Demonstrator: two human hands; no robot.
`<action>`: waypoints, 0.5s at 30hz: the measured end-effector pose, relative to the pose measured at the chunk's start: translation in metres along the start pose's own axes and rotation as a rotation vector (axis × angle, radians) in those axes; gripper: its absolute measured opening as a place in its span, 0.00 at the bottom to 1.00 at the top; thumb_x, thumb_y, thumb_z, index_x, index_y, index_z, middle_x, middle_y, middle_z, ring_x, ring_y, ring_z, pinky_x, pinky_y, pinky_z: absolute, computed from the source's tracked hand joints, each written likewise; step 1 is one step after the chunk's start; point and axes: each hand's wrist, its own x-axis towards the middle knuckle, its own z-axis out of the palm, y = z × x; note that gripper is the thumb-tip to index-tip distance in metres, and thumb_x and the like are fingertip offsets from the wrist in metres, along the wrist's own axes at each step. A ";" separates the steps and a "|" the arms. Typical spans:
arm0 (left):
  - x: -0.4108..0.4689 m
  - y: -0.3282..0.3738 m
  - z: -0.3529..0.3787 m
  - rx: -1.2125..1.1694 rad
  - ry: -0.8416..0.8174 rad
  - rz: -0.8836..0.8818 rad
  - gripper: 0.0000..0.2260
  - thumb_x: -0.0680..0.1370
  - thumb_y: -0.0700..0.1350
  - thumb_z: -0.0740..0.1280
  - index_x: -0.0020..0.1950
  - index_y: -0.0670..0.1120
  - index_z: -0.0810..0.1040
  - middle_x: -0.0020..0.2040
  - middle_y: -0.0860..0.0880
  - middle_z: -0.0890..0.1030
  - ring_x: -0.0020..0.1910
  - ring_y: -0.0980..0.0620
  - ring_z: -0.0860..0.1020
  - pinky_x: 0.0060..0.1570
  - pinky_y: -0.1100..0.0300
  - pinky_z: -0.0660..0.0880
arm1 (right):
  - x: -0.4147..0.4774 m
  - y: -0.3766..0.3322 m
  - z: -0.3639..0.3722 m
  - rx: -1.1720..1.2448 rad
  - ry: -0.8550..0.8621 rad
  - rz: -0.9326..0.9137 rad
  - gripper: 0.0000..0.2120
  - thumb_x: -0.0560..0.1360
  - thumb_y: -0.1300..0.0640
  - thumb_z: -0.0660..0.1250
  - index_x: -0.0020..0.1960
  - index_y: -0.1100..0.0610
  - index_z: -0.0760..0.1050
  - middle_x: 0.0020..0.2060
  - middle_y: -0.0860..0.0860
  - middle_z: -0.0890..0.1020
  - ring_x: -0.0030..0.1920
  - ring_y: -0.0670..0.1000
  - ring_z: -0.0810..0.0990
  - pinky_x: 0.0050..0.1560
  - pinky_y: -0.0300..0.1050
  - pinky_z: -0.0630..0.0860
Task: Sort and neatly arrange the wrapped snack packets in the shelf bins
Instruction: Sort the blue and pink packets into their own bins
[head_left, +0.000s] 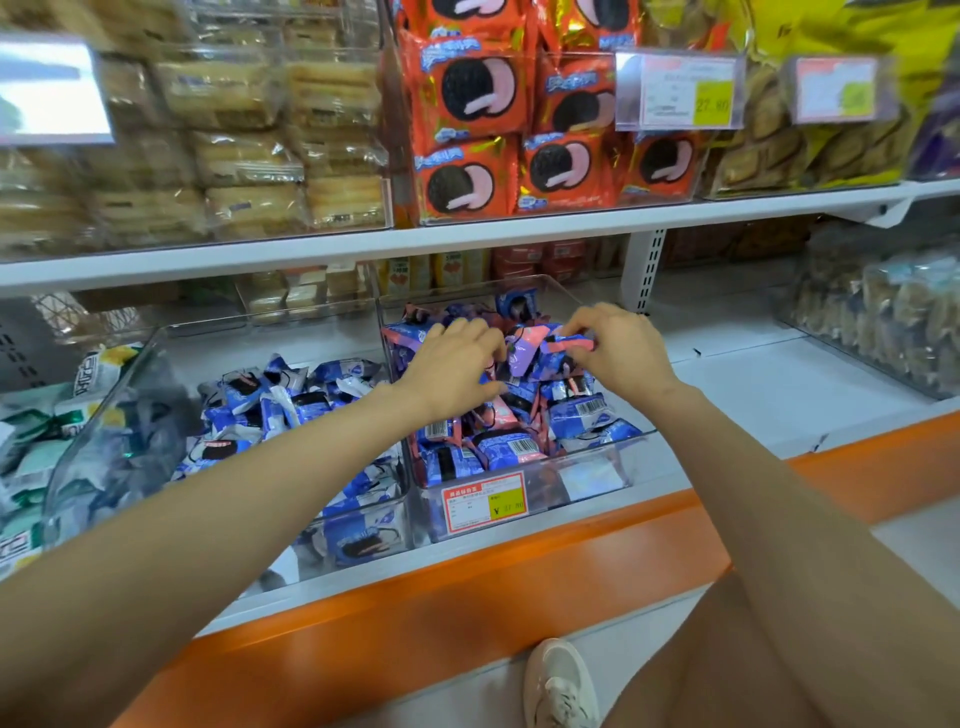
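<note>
A clear plastic bin (597, 475) on the lower shelf holds a heap of blue-and-pink wrapped cookie packets (511, 441). Both hands reach into it. My left hand (457, 364) lies palm down on the pile, fingers curled onto the packets. My right hand (618, 348) pinches a blue-and-pink packet (540, 348) at the top of the heap. To the left, a second clear bin (363, 525) holds blue-and-white wrapped cookie packets (291, 400), loosely jumbled.
A price tag (484, 501) hangs on the front of the right bin. Green-and-white packets (31, 431) lie at far left. Bare white shelf (769, 384) stretches to the right, then another clear bin (883, 322). The upper shelf carries red cookie packs (467, 98) and bread packs (234, 140). An orange ledge (519, 587) fronts the shelf.
</note>
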 end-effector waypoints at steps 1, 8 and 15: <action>0.001 0.000 -0.002 -0.020 0.044 -0.026 0.16 0.76 0.53 0.66 0.59 0.47 0.70 0.60 0.47 0.71 0.61 0.46 0.67 0.58 0.55 0.61 | 0.001 0.001 0.001 0.053 0.029 0.024 0.08 0.73 0.57 0.69 0.52 0.53 0.79 0.49 0.54 0.79 0.49 0.57 0.78 0.44 0.46 0.69; 0.014 0.005 -0.002 0.182 -0.165 0.162 0.22 0.77 0.56 0.63 0.71 0.58 0.65 0.75 0.46 0.54 0.72 0.44 0.53 0.67 0.50 0.51 | 0.004 0.004 0.001 0.260 0.151 0.140 0.03 0.71 0.59 0.72 0.45 0.55 0.80 0.46 0.53 0.81 0.43 0.55 0.79 0.41 0.46 0.74; 0.020 -0.003 -0.013 0.157 -0.117 -0.043 0.24 0.79 0.53 0.61 0.74 0.54 0.61 0.69 0.43 0.66 0.69 0.42 0.61 0.66 0.48 0.57 | 0.005 0.000 -0.003 0.305 0.197 0.170 0.05 0.72 0.52 0.73 0.45 0.52 0.80 0.42 0.49 0.80 0.42 0.50 0.78 0.40 0.44 0.71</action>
